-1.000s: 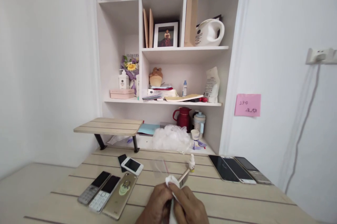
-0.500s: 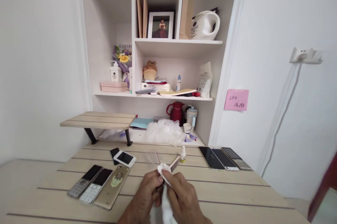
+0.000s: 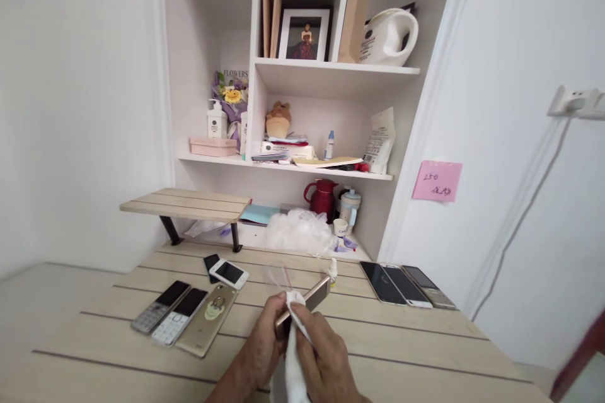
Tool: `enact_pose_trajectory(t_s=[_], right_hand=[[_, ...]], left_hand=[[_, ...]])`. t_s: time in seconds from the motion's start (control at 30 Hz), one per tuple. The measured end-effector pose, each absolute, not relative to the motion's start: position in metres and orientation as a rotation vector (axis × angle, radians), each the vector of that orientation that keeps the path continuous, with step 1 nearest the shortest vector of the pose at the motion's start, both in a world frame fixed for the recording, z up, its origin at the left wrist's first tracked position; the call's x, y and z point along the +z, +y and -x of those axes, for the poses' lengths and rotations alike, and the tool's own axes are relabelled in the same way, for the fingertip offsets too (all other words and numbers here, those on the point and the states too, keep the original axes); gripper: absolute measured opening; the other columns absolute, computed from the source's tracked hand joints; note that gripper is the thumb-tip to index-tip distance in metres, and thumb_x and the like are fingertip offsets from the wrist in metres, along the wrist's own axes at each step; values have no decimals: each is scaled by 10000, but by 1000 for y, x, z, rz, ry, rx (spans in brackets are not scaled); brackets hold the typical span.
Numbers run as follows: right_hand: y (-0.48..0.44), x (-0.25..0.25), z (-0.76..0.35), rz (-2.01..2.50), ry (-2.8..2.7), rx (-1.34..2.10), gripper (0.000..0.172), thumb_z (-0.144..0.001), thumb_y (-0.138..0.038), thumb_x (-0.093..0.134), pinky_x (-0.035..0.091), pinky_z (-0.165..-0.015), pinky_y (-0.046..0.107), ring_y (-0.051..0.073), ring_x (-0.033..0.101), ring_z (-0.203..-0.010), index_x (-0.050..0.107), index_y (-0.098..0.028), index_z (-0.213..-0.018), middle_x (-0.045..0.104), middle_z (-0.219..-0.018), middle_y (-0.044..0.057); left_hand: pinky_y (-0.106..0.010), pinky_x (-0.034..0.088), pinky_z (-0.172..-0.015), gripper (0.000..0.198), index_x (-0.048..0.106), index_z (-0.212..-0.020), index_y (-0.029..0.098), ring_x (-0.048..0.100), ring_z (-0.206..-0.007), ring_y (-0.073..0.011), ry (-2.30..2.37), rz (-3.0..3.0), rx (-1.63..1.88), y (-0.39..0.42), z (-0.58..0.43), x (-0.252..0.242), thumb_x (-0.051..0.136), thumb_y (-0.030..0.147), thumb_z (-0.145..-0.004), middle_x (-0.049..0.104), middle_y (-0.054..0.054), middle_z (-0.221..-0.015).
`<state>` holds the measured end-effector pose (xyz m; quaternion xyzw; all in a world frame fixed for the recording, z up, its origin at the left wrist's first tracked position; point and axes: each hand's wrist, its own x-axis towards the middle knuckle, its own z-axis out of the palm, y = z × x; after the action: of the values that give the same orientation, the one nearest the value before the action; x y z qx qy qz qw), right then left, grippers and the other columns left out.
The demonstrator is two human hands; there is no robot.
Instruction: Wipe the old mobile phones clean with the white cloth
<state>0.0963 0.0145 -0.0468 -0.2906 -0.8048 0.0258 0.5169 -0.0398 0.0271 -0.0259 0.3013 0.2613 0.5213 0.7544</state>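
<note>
Low in the front middle, my left hand (image 3: 265, 340) is closed around the lower end of a gold-edged smartphone (image 3: 317, 293), which slants up to the right. My right hand (image 3: 326, 346) grips a white cloth (image 3: 292, 365), its fingers pressing a fold of it against the phone's near edge. The rest of the cloth hangs down between both hands. Just beyond the phone stands a small white-capped bottle (image 3: 333, 270), partly hidden by it. A clear plastic bag (image 3: 275, 275) lies behind the hands.
Two keypad phones (image 3: 180, 316) and a gold phone with a ring holder (image 3: 210, 322) lie left, near a white smartphone (image 3: 229, 273) on a dark one. Several phones (image 3: 384, 282) lie side by side at right. A raised wooden stand (image 3: 186, 204) and shelves (image 3: 331, 69) stand behind.
The phone has come further out from between my hands, now showing more of its length. The cloth has shifted onto its near edge. The whole view has tilted and moved slightly.
</note>
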Motion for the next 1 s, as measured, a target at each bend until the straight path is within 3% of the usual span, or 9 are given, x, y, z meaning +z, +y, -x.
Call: enact_pose_trajectory(t_s=[0.17, 0.27, 0.4, 0.63, 0.77, 0.83, 0.9, 1.0], right_hand=[[14, -47, -99, 699, -1968, 74, 471, -958, -128, 393, 584, -809, 338, 206, 670, -916, 419, -240, -1415, 643, -1080, 105], [12, -47, -99, 724, -1997, 108, 469, -954, -121, 381, 581, -796, 334, 204, 668, -897, 435, -243, -1404, 642, -1039, 97], [8, -45, -96, 705, -2021, 86, 480, -941, -113, 387, 574, -832, 325, 215, 662, -1004, 444, -236, -1401, 607, -1206, 120], [3, -40, -95, 596, -2117, -19, 533, -921, -79, 408, 580, -786, 298, 215, 670, -983, 405, -229, -1433, 587, -1245, 131], [12, -34, -109, 749, -2046, 12, 463, -947, -115, 398, 568, -703, 316, 202, 668, -799, 481, -259, -1379, 639, -950, 75], [18, -33, -116, 836, -1950, 42, 424, -962, -143, 403, 559, -687, 309, 188, 658, -741, 504, -262, -1357, 630, -880, 51], [20, -33, -117, 875, -1891, 52, 401, -967, -161, 413, 558, -699, 306, 190, 666, -768, 517, -254, -1343, 636, -911, 59], [15, -36, -108, 806, -1964, 24, 426, -953, -145, 416, 567, -692, 298, 194, 676, -779, 510, -239, -1358, 650, -925, 68]], left_hand=[[-302, 465, -705, 402, 625, -763, 169, 644, -642, -207, 468, -514, 1129, 24, 33, -15, 566, 558, -843, 673, -10, -618], [-293, 459, -660, 387, 556, -652, 201, 632, -599, -202, 486, -440, 1048, 24, 31, -13, 598, 549, -816, 634, 6, -550], [-268, 407, -535, 328, 539, -587, 193, 590, -514, -178, 508, -478, 950, 26, 29, -14, 646, 436, -779, 584, -2, -485], [-243, 338, -451, 266, 611, -637, 153, 511, -436, -126, 554, -548, 1005, 35, 32, -18, 674, 379, -762, 552, 6, -474], [-218, 243, -399, 312, 585, -612, 153, 408, -374, -71, 583, -578, 1056, 35, 34, -25, 709, 403, -750, 493, 43, -443], [-213, 193, -381, 286, 618, -670, 143, 424, -383, -73, 605, -585, 1069, 35, 35, -29, 698, 400, -767, 509, 35, -454], [-210, 184, -375, 261, 638, -737, 145, 457, -404, -86, 621, -572, 1073, 34, 34, -30, 671, 399, -787, 528, 29, -469], [-215, 238, -381, 312, 591, -665, 168, 450, -394, -99, 623, -517, 1034, 32, 32, -27, 629, 448, -797, 505, 34, -448]])
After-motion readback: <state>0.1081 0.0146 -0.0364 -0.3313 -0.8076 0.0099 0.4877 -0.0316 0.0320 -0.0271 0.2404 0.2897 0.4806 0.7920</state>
